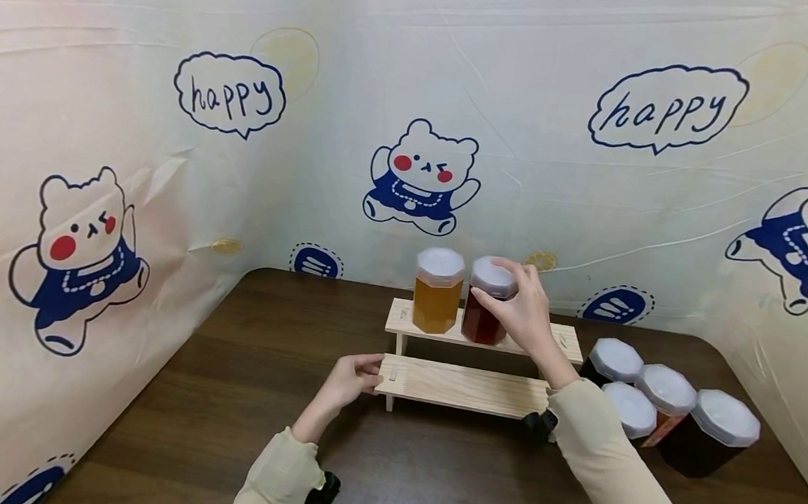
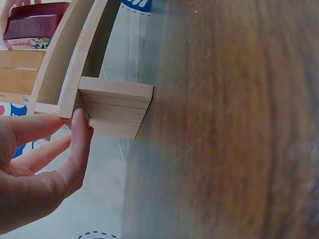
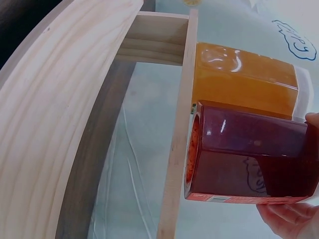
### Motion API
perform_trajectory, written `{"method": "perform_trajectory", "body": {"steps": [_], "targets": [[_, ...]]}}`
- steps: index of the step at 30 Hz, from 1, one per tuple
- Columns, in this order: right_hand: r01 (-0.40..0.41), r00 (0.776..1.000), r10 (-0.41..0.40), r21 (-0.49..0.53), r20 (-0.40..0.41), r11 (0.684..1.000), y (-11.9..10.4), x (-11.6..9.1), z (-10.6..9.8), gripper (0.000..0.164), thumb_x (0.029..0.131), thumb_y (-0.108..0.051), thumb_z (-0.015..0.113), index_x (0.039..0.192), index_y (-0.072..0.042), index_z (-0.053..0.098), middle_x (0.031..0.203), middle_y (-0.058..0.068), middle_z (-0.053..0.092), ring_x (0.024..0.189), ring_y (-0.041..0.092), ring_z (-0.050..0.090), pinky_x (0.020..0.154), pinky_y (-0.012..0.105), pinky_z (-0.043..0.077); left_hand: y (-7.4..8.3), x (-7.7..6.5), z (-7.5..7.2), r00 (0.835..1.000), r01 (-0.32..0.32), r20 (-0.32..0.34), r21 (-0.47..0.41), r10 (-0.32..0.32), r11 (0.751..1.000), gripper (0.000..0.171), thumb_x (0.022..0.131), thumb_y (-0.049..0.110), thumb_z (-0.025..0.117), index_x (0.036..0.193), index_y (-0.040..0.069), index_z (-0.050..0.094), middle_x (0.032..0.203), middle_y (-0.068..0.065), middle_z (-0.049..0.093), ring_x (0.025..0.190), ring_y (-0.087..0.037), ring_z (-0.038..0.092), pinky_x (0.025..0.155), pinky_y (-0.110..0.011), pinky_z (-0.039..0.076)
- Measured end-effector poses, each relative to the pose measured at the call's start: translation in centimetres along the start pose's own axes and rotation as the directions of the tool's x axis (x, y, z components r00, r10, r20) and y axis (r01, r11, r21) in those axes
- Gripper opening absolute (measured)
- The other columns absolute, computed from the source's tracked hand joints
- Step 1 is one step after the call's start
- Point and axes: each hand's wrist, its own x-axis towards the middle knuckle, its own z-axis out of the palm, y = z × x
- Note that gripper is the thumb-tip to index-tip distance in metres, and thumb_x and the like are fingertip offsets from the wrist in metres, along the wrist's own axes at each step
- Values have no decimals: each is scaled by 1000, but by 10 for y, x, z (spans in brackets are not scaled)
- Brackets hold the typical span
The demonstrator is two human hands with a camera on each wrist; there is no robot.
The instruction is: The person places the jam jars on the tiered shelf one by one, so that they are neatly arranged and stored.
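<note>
Right hand: the right hand (image 1: 526, 311) is bent round the top of a dark red jar (image 3: 244, 159), thumb on one side and fingers on the other, holding it near its lid (image 1: 494, 277).
Red jar: at the upper shelf (image 1: 566, 342), about midway along it, close to upright; whether its base sits flat on the wood, I cannot tell.
Left hand: the left hand (image 1: 348, 380) pinches the left end of the lower shelf (image 1: 460, 383) between thumb and fingers, near a slanted wooden leg (image 2: 117, 107).
Shelves: two narrow boards of pale wood, the lower in front of the upper, running side to side.
Amber jar: an amber jar (image 1: 435, 308) with a whitish lid stands upright on the upper shelf, just to the left of the red one.
Jar group: four lidded jars (image 1: 665, 388) stand close together on the table, right of the shelves; most look dark.
Sleeves: pale sleeves (image 1: 280, 475) cover both forearms, with a small black object at each wrist.
Table: brown wood-grain table (image 1: 228, 413) beneath it all.
Backdrop: a light sheet (image 1: 541, 192) printed with bears and "happy" bubbles.
</note>
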Motion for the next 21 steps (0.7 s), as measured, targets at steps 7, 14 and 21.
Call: {"method": "perform_trajectory", "body": {"steps": [7,14,21], "targets": [[-22,1000,22,-6,11,1000,4,2,4,51,73,-31,72,117,-14,53,101,15,45,90,29,46,70,44,48,-8,4,2,1000,3,-27,26,-2,1000,37,77,-14,56,114,-15,51,82,-17,54,63,-13,53,59,-32,55],[-36,999,36,9,2,999,6,0,6,54,73,-31,71,120,-13,51,104,17,44,91,30,46,71,45,48,-10,4,4,999,0,-43,26,1,1000,37,75,-15,56,113,-15,52,80,-16,54,62,-13,53,57,-32,55],[-46,998,46,12,34,999,4,-1,4,56,75,-30,70,123,-12,48,110,20,43,96,32,46,77,48,47,-10,4,3,999,1,-37,21,0,1000,37,76,-14,56,113,-15,52,81,-16,54,62,-13,53,57,-31,55]]}}
